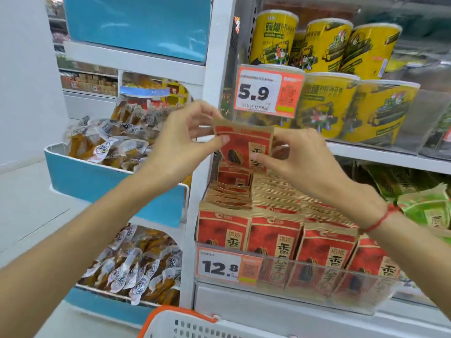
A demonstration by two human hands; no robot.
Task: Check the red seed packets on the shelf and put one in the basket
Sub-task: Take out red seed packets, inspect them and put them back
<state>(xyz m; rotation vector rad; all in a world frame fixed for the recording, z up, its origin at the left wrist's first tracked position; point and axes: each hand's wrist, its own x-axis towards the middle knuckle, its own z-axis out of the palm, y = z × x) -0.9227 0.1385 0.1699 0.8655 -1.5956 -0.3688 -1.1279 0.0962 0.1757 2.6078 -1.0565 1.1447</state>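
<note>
Closest to me, the white perforated plastic basket with an orange rim [188, 324] is cut off by the bottom edge, so I see only its near corner and nothing of its inside. Above it stand rows of red and tan paper seed packets [273, 236] upright in a clear plastic shelf tray [317, 276], whose front wall blurs their lower print; a price tag reading 12.8 [228, 267] is clipped to the tray's left end. Both my forearms reach up over these rows, the right wrist wearing a thin red string bracelet [380, 219]. My left hand [180, 140] pinches the upper left corner of one red seed packet with a dark seed picture [244, 147], thumb on the front, the other fingers curled behind where I cannot see them. My right hand [302, 162] grips the same packet's right edge between thumb and fingers, and it covers that side, so part of the large black characters is hidden. The packet is held upright in the air above the back rows, clear of the tray and well above the basket. Behind it a second price tag reading 5.9 [268, 92] hangs before yellow printed paper tubs [327, 47]; its small text is too blurred to read. To the left, blue bins hold clear-wrapped brown snack packs [114, 142].
</note>
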